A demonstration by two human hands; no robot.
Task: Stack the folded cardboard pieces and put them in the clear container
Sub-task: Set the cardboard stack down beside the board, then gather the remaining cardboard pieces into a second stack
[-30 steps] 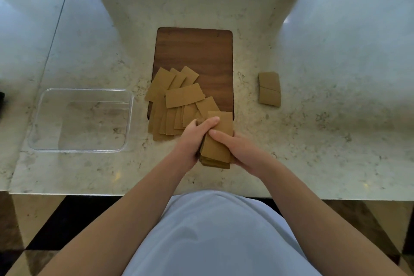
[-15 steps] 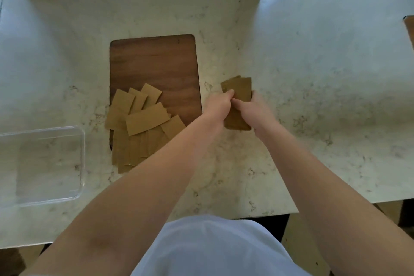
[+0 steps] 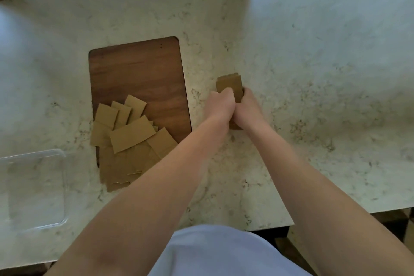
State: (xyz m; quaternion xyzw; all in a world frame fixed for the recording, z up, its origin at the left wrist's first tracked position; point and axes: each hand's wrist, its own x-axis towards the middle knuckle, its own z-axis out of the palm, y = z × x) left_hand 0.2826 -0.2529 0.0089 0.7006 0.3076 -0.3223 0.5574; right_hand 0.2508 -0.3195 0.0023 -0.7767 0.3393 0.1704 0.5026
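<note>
At the far left edge of the counter (image 3: pixel 291 29), the clear container (image 3: pixel 35 188) is seen lying open, partly cut off by the frame, with nothing visible inside. Just to its right, loose cardboard pieces (image 3: pixel 132 134) are fanned over the near end of a wooden board (image 3: pixel 136 71) and spill onto the stone in front of it. Further right, on bare counter beside the board, a small stack of cardboard (image 3: pixel 229 84) is gripped between both hands: the left hand (image 3: pixel 220 105) is curled over its left side and the right hand (image 3: pixel 246 107) is wrapped round its right side, so only the far end of the stack shows beyond the fingers. The pieces are judged to be light, stiff and flat, and likely to slide over one another; a stack would best be held by its long edges and squeezed from both sides. The container lies well apart from the hands, across the board.
</note>
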